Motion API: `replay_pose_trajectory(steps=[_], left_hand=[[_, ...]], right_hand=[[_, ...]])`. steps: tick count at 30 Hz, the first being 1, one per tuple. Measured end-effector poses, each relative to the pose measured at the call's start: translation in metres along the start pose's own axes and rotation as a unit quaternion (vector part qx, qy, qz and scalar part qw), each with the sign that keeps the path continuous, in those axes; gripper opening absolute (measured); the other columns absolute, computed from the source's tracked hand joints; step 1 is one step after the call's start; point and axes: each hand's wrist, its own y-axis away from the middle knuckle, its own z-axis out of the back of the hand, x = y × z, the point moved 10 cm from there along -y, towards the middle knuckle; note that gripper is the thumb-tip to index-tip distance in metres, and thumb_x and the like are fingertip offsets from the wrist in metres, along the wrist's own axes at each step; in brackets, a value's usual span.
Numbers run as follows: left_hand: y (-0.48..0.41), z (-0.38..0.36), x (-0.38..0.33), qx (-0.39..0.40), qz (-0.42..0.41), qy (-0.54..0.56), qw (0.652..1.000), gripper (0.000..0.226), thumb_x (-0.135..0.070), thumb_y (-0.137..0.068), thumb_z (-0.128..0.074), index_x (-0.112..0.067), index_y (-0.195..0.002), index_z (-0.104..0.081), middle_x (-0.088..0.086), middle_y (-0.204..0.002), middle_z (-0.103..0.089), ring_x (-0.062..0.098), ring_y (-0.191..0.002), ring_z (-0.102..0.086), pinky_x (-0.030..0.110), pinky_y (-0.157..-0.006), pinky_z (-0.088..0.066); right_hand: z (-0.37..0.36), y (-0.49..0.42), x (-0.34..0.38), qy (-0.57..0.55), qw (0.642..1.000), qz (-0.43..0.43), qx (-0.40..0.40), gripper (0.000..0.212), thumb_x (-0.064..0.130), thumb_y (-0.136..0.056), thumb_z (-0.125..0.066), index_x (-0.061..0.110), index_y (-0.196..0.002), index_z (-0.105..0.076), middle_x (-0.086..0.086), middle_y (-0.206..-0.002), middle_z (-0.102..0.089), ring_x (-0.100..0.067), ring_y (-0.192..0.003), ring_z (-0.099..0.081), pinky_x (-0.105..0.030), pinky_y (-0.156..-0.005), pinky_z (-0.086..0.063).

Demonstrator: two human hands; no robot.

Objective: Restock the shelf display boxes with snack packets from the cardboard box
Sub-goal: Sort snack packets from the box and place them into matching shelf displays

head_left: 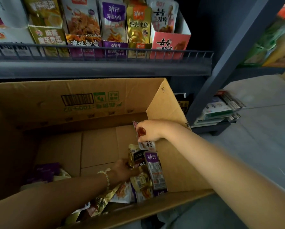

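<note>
Right hand is what I watch from the head view: its fingers pinch a white-and-pink snack packet against the cardboard box's right wall, long axis hanging down. Left hand closes on gold packets beside the purple packet. Matching pink display box sits straight above.

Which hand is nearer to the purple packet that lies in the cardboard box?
The left hand. It is down among the packets, just left of the purple packet. The right hand is higher, near the box wall, holding a white and pink packet.
</note>
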Motion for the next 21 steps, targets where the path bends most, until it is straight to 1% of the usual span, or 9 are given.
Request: replay_pose_trajectory(steps=[2,4,6,7,10,12,16,19,21], left_hand=[[0.000,0.004,-0.005,0.022,0.005,-0.028,0.999,0.016,-0.021,-0.080,-0.077,-0.020,-0.092,-0.066,0.001,-0.094,-0.072,0.014,-0.085,-0.069,0.033,-0.080,-0.058],[0.007,0.022,-0.017,0.024,0.010,-0.064,0.998,0.017,-0.021,-0.080,-0.076,-0.021,-0.091,-0.063,-0.002,-0.091,-0.070,0.010,-0.079,-0.068,0.023,-0.066,-0.057],[0.021,0.054,-0.032,0.009,0.005,-0.115,0.993,0.018,-0.020,-0.080,-0.077,-0.021,-0.091,-0.064,-0.006,-0.087,-0.068,0.004,-0.074,-0.064,0.014,-0.056,-0.050],[0.031,0.072,-0.040,0.003,0.002,-0.136,0.991,0.021,-0.020,-0.079,-0.077,-0.020,-0.095,-0.065,-0.006,-0.089,-0.068,0.003,-0.076,-0.064,0.014,-0.058,-0.050],[0.069,0.124,-0.067,-0.028,-0.019,-0.147,0.989,0.032,-0.027,-0.073,-0.082,-0.016,-0.099,-0.068,0.001,-0.095,-0.073,0.012,-0.085,-0.070,0.028,-0.076,-0.057],[0.096,0.146,-0.087,-0.049,-0.044,-0.085,0.994,0.041,-0.031,-0.066,-0.085,-0.010,-0.097,-0.068,0.005,-0.090,-0.075,0.019,-0.083,-0.072,0.029,-0.071,-0.058],[0.139,0.173,-0.127,-0.110,-0.119,0.028,0.986,0.023,-0.012,-0.080,-0.073,-0.014,-0.100,-0.064,-0.003,-0.083,-0.076,0.009,-0.073,-0.072,0.014,-0.054,-0.053],[0.154,0.196,-0.152,-0.184,-0.181,0.074,0.963,0.020,-0.016,-0.082,-0.070,-0.020,-0.100,-0.062,-0.013,-0.084,-0.075,0.002,-0.074,-0.071,0.012,-0.057,-0.053],[0.158,0.206,-0.162,-0.218,-0.205,0.128,0.946,0.020,-0.017,-0.083,-0.069,-0.021,-0.102,-0.061,-0.012,-0.086,-0.075,0.006,-0.079,-0.071,0.016,-0.062,-0.055]], right_hand=[[0.003,0.001,0.000,-0.005,1.000,0.002,-0.012,0.050,0.038,-0.098,-0.052,0.018,-0.142,-0.040,-0.005,-0.135,-0.050,-0.023,-0.113,-0.052,-0.027,-0.073,-0.037],[0.007,0.001,-0.001,-0.014,1.000,-0.002,-0.027,0.048,0.040,-0.099,-0.048,0.018,-0.141,-0.041,-0.005,-0.135,-0.051,-0.022,-0.111,-0.053,-0.028,-0.073,-0.038],[0.011,0.000,-0.002,-0.038,0.999,-0.005,-0.037,0.045,0.042,-0.100,-0.043,0.017,-0.138,-0.044,-0.005,-0.127,-0.059,-0.019,-0.097,-0.058,-0.028,-0.067,-0.040],[0.015,-0.001,0.000,-0.055,0.997,-0.003,-0.047,0.043,0.044,-0.101,-0.040,0.017,-0.134,-0.046,-0.006,-0.119,-0.063,-0.018,-0.088,-0.059,-0.030,-0.063,-0.042],[0.034,-0.001,0.002,-0.126,0.987,0.011,-0.101,0.045,0.050,-0.100,-0.034,0.019,-0.126,-0.053,-0.004,-0.118,-0.063,-0.021,-0.098,-0.060,-0.038,-0.082,-0.050],[0.046,-0.001,0.007,-0.196,0.972,0.027,-0.124,0.049,0.054,-0.099,-0.031,0.020,-0.126,-0.055,0.000,-0.126,-0.059,-0.019,-0.109,-0.057,-0.039,-0.095,-0.047],[0.066,0.005,0.032,-0.385,0.912,0.067,-0.122,0.047,0.051,-0.100,-0.024,0.020,-0.113,-0.057,-0.004,-0.119,-0.064,-0.018,-0.102,-0.061,-0.037,-0.095,-0.046],[0.082,0.018,0.060,-0.504,0.847,0.111,-0.125,0.045,0.057,-0.096,-0.028,0.028,-0.110,-0.060,0.003,-0.110,-0.068,-0.011,-0.101,-0.063,-0.028,-0.092,-0.046],[0.095,0.025,0.074,-0.528,0.824,0.132,-0.156,0.037,0.057,-0.092,-0.041,0.033,-0.111,-0.061,0.012,-0.108,-0.068,0.000,-0.098,-0.061,-0.018,-0.084,-0.043]])
